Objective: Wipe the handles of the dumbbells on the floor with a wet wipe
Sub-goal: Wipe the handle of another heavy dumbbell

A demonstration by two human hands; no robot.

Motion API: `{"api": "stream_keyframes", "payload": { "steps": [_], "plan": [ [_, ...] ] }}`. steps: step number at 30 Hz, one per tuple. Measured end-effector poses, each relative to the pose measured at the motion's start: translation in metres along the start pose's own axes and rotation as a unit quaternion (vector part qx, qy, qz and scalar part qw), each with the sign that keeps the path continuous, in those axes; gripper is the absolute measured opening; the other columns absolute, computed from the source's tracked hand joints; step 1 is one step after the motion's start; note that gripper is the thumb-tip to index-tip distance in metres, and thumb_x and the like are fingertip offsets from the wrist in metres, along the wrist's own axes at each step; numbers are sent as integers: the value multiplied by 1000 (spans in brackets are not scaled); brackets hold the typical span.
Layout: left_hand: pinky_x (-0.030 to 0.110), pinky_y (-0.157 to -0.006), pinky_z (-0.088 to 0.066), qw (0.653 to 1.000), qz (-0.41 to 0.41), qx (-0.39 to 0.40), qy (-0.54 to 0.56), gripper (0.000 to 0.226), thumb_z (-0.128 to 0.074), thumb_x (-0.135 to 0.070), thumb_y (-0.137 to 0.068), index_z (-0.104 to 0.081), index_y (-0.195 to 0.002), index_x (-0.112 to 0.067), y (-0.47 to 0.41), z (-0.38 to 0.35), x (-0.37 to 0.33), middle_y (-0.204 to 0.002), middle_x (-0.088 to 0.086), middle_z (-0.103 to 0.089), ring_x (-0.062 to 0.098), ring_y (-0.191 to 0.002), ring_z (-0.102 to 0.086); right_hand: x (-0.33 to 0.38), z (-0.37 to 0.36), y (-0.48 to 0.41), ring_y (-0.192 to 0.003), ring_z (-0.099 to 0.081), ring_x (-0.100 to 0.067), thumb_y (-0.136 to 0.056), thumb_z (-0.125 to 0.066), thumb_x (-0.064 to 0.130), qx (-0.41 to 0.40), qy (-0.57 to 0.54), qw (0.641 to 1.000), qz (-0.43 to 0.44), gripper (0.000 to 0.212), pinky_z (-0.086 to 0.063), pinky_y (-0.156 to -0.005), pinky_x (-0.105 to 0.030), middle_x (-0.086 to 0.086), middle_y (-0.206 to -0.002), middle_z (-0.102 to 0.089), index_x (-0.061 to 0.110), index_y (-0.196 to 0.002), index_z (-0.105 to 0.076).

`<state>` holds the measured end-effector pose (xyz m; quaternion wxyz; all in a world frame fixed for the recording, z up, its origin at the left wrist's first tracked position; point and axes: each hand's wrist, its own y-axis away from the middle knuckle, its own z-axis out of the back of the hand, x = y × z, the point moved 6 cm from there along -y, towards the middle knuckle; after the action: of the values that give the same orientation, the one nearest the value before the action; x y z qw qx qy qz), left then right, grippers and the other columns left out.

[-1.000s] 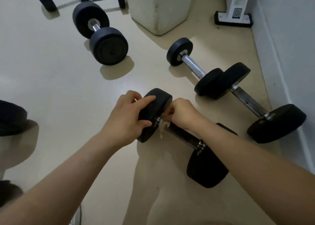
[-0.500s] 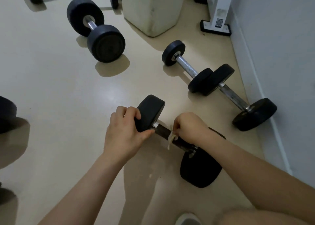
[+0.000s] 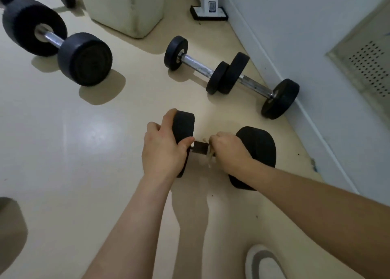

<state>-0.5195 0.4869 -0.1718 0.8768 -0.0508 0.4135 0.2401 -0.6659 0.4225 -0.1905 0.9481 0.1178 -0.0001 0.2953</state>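
Note:
A black dumbbell point(image 3: 256, 155) lies on the floor in front of me. My left hand point(image 3: 163, 149) grips its left weight head point(image 3: 183, 130), thumb on the inner face. My right hand point(image 3: 229, 152) is curled round the dark handle point(image 3: 199, 148) with a pale wet wipe point(image 3: 209, 155) bunched under the fingers; a strip of wipe hangs down. Most of the handle is hidden under my right hand.
Two smaller dumbbells point(image 3: 197, 64) point(image 3: 259, 86) lie end to end by the wall point(image 3: 295, 46). A large dumbbell point(image 3: 63, 46) sits at back left beside a cream block point(image 3: 126, 8). A white stand base point(image 3: 209, 12) is at the back. A shoe point(image 3: 263, 261) shows at bottom right.
My right hand with the wipe has slid along the handle towards the right weight head. The dumbbell now lies nearly level in view, and my left hand still holds the left head.

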Motion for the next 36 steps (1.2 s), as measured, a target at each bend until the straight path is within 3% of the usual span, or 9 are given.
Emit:
{"api": "stream_keyframes", "payload": {
  "steps": [5,9,12,19,22,25,29,33,36],
  "plan": [
    [32,-79,-46,1000,4,-4,-3,66,-66,-43,-83,-33,-141,-45,7,-4,8,-106,-1,-37,22,-97,-52,34,-8,6,-73,-57,-33,-73,-68,-4,-88,-62,994,28,11,-44,-59,-36,-15,-78,-59,1,-82,-65],
    [36,-85,-48,1000,-7,-4,-16,65,-63,-43,-85,-34,-143,-43,18,-5,10,-109,-1,-36,20,-96,-50,-15,-12,18,-81,-48,-20,-87,-60,13,-71,20,994,-78,9,-45,-70,-32,-6,-90,-54,9,-96,-60],
    [39,-85,-49,999,-3,5,-45,68,-62,-41,-86,-28,-144,-44,29,-5,10,-109,1,-35,21,-97,-49,2,-12,9,-82,-50,-20,-85,-63,12,-50,-6,998,-44,10,-42,-70,-29,-6,-92,-57,11,-94,-60],
    [44,-106,-36,969,-104,40,-219,80,-63,-20,-84,-19,-150,-31,47,-10,-1,-158,1,-10,27,-142,-9,-10,-11,28,-69,-51,-19,-85,-63,9,28,65,997,-13,8,-46,-58,-30,-3,-76,-50,12,-93,-63],
    [44,-115,-23,952,-141,70,-263,89,-60,-10,-77,-12,-152,-18,54,-21,-2,-161,1,-7,25,-146,1,13,-8,20,-74,-57,-23,-83,-65,11,34,16,999,30,10,-43,-62,-29,-6,-81,-58,9,-92,-63],
    [43,-116,-20,945,-144,60,-289,91,-63,-12,-75,-13,-151,-18,61,-18,-3,-160,1,-11,25,-146,-3,25,-8,17,-82,-59,-26,-83,-64,12,31,-25,997,66,11,-38,-65,-29,-8,-84,-57,9,-93,-60],
    [41,-114,-26,942,-144,45,-298,92,-71,-16,-70,-24,-148,-22,66,-6,-5,-155,-2,-23,25,-141,-18,-6,-11,34,-68,-53,-20,-84,-64,10,96,95,990,47,5,-47,-59,-30,-2,-66,-43,12,-86,-61],
    [40,-103,-35,929,-120,45,-348,98,-69,-22,-66,-16,-149,-25,69,-7,-10,-146,0,-23,32,-131,-24,30,-3,15,-79,-62,-26,-83,-58,8,49,-76,993,78,5,-50,-68,-35,-8,-81,-64,8,-81,-63],
    [39,-98,-37,916,-115,44,-381,104,-74,-26,-62,-17,-148,-23,71,-2,-8,-141,1,-25,32,-126,-28,23,-8,25,-64,-52,-21,-83,-60,8,86,8,992,94,17,-39,-60,-31,-4,-68,-51,10,-70,-49]
  ]
}}
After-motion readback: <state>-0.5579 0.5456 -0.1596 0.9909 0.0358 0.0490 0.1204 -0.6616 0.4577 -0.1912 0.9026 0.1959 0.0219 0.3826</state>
